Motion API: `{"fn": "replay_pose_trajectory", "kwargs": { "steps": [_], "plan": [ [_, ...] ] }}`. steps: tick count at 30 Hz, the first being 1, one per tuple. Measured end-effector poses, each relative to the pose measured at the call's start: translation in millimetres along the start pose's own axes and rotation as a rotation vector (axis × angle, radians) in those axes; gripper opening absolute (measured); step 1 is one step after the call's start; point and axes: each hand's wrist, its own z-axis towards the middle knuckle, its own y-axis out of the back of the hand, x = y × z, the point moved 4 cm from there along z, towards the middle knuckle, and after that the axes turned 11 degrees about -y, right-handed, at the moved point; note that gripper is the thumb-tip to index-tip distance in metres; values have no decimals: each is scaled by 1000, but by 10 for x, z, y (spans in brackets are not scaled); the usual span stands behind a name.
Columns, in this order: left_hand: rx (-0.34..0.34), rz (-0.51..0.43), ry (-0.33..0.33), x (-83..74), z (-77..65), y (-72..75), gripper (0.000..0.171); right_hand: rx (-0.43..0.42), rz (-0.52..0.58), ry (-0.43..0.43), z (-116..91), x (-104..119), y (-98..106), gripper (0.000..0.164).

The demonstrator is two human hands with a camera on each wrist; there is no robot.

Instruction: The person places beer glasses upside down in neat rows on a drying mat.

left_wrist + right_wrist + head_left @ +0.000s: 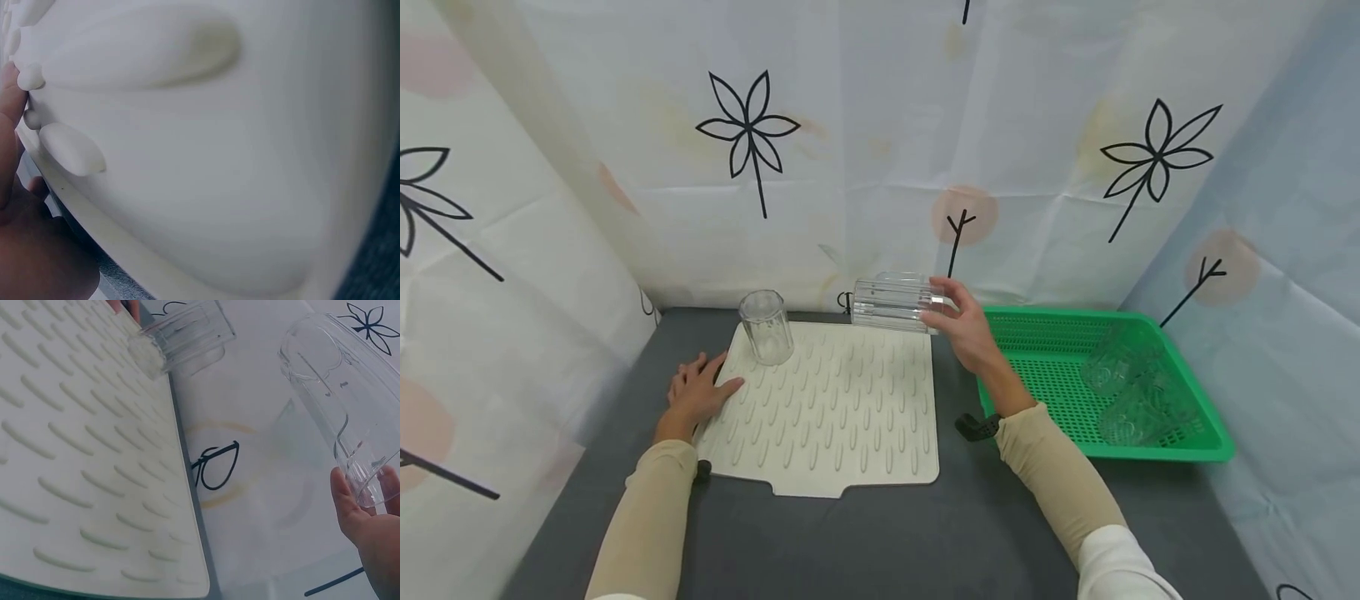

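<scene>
My right hand (970, 333) holds a clear cup (891, 304) near one end, tipped onto its side above the back right of the white drying mat (850, 417). In the right wrist view, fingers and thumb curl around the lower end of this cup (337, 381). A second clear cup (766, 327) stands on the mat's back left corner. Against the mat's left edge rests my left hand (696, 396), fingers spread and thumb lying on the mat. The left wrist view shows the ridged mat (187, 187) close up, with part of that hand (37, 250) at its edge.
A green perforated basket (1150, 454) is on the right of the dark grey table (865, 550), with clear cups (1138, 408) lying at its right end. Printed white cloth (880, 208) hangs behind the table and on both sides.
</scene>
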Motion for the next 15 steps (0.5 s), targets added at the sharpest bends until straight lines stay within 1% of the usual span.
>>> {"fn": "replay_pose_trajectory", "kwargs": {
  "steps": [5, 9, 15],
  "plan": [
    [3, 1, 2, 23, -3, -17, 81, 4, 30, -28, 80, -48, -93, 62],
    [-1, 8, -5, 47, 35, -9, 82, 6, 10, -44, 137, -56, -176, 63],
    [8, 10, 1, 45, 31, -3, 83, 28, -4, -67, 187, -101, -262, 63]
  ]
}}
